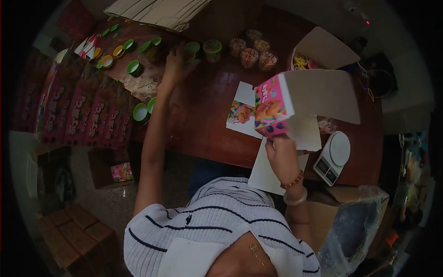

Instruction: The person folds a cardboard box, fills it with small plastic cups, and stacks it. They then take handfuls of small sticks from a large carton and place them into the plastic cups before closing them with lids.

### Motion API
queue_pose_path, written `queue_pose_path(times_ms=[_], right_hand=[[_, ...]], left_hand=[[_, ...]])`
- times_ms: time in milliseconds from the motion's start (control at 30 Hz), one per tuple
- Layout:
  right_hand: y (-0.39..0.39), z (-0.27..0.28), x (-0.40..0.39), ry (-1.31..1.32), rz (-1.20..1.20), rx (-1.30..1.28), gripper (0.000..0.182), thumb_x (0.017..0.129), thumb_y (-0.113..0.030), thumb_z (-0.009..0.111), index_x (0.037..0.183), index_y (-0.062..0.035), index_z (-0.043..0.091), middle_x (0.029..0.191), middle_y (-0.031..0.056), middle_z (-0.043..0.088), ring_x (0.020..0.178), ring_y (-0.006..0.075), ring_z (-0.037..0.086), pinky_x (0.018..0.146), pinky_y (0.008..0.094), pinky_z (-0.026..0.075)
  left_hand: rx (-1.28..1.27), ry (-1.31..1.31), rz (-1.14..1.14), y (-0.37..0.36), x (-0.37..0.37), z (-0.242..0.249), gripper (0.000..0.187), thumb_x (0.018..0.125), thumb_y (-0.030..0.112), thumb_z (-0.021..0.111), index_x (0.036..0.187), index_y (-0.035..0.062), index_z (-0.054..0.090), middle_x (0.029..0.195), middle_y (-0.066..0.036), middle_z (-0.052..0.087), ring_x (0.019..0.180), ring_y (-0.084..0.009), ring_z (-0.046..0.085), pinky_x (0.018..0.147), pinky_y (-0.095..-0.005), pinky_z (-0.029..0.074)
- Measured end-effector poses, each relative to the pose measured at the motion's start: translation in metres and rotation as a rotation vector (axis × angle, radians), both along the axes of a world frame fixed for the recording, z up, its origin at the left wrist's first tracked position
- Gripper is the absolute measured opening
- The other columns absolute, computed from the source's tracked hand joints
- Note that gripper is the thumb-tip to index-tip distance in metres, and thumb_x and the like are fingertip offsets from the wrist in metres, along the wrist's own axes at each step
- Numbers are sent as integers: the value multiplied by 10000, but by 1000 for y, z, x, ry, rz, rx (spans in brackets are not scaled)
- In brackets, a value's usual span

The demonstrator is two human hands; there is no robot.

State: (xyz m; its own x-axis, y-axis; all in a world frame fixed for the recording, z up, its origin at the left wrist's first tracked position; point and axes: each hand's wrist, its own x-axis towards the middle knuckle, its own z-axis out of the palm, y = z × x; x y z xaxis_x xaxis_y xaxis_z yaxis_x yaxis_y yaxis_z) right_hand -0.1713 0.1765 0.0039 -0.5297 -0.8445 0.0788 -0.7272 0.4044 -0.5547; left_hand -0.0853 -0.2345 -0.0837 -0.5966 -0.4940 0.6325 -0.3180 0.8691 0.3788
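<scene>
My left hand reaches to the back of the table, its fingers and thumb around a green-rimmed cup. Just right of it stands another green-rimmed clear cup. My right hand grips the lower edge of a pink printed carton, held tilted above the table. Flat printed card lies to the left of that carton. Several small green cups and yellow cups are scattered at the back left.
Clear tubs of colourful pieces stand at the back. A white scale sits near the right edge. An open white box holds yellow and pink items. Stacked pink cartons rise at left; a cardboard box stands behind.
</scene>
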Motion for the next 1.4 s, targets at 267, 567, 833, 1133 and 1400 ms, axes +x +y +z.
queue_pose_path(times_ms=[267, 567, 833, 1133, 1400], right_hand=[[-20, -27, -11, 121, -30, -177, 367, 830, -84, 749, 1182, 1, 687, 1227, 198, 659, 1226, 384, 600, 1058, 437, 472], [27, -77, -133, -624, -354, -511, 557, 949, -34, 581, 1487, -59, 441, 1430, 131, 540, 1313, 230, 512, 1090, 361, 408], [-1, -89, -65, -955, -431, -683, 653, 927, 11, 415, 1569, -44, 309, 1541, 135, 414, 1406, 245, 413, 1164, 353, 316], [-16, -84, -47, -1127, -616, -844, 578, 1059, -208, 474, 1587, -106, 260, 1543, 117, 395, 1402, 258, 409, 1136, 385, 360], [0, -81, -62, -736, -628, -908, 466, 1086, -263, 442, 1503, -62, 395, 1462, 117, 473, 1361, 253, 485, 1134, 380, 407]], left_hand=[[-174, -144, -54, -3, -60, -3, 772, 744, 524, 824, 1314, 79, 555, 1093, -208, 688, 954, -403, 680, 773, -493, 567], [243, -26, 31, 61, -26, 58, 600, 777, 425, 824, 1235, 90, 627, 953, -156, 734, 853, -336, 733, 741, -448, 581], [395, -148, -342, 213, -9, 117, 626, 780, 386, 832, 1227, 16, 597, 1025, -147, 729, 918, -298, 731, 790, -435, 575], [494, -170, -349, 297, -104, 0, 558, 973, 338, 598, 1353, -54, 485, 1190, -282, 619, 1111, -397, 611, 850, -474, 540], [855, 96, -22, 96, 50, 98, 303, 989, 251, 612, 914, -11, 745, 824, -104, 755, 797, -188, 727, 765, -330, 565]])
